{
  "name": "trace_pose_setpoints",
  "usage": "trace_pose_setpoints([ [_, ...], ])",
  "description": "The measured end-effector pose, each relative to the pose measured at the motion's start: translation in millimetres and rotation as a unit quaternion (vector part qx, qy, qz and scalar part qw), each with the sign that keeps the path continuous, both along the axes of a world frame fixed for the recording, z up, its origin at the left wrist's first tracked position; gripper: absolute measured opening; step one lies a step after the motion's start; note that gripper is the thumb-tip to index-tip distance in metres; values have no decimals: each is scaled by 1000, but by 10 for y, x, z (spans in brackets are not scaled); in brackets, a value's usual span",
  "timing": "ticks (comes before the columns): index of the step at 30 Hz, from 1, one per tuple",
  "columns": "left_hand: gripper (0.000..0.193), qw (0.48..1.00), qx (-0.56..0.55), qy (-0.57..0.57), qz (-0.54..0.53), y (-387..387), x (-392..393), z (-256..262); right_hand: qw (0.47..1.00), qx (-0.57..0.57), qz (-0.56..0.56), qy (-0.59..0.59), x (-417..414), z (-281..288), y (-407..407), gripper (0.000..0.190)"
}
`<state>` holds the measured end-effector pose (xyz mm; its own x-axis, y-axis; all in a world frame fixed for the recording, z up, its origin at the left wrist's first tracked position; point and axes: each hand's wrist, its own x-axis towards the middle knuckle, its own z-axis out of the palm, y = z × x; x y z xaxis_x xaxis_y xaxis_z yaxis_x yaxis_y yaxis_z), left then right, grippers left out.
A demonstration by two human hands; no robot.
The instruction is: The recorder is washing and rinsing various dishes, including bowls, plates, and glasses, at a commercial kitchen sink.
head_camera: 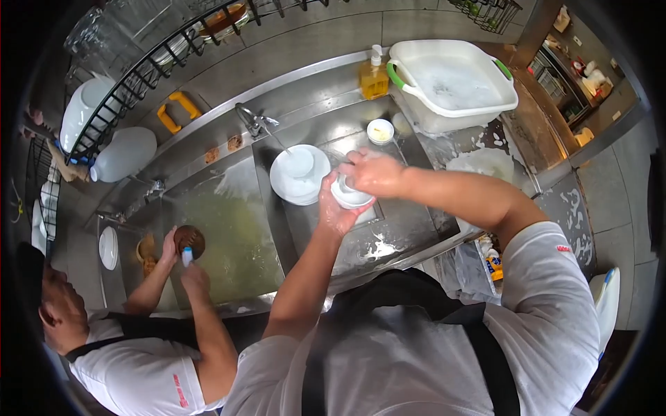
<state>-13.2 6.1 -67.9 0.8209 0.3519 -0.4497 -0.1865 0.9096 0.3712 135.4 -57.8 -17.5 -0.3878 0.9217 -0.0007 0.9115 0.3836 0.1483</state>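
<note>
My left hand (335,210) holds a small white bowl (352,199) from its left side and from below, over the right basin of the steel sink (398,229). Over the bowl's top is my right hand (377,174), fingers bent at its rim; whether they grip something inside is hidden. Left of my hands, a white bowl (296,162) rests on stacked white plates (279,190), with a thin stream from the faucet (252,120) falling there. Beyond my right hand stands a small white bowl (380,131) with something pale yellow in it.
A white tub (452,78) of sudsy water with green handles stands back right, beside a yellow soap bottle (374,75). At left, a co-worker (151,348) holds a brown bowl (190,242) and a brush over the water-filled basin (223,234). A black wire rack (135,73) hangs upper left.
</note>
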Motion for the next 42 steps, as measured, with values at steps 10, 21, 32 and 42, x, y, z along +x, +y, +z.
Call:
trace_pose_setpoints([
  [10,53,993,-75,-56,77,73,115,-431,906,-141,-277,285,-217,-304,336,24],
  [21,64,999,-1,43,13,191,28,-567,890,-343,-160,255,37,-289,338,21],
  [32,41,814,341,441,165,1740,-112,-1371,894,52,-244,372,1092,-150,-310,34],
  [42,43,382,717,562,-153,2828,306,-772,829,91,-486,263,3328,-21,-504,46],
])
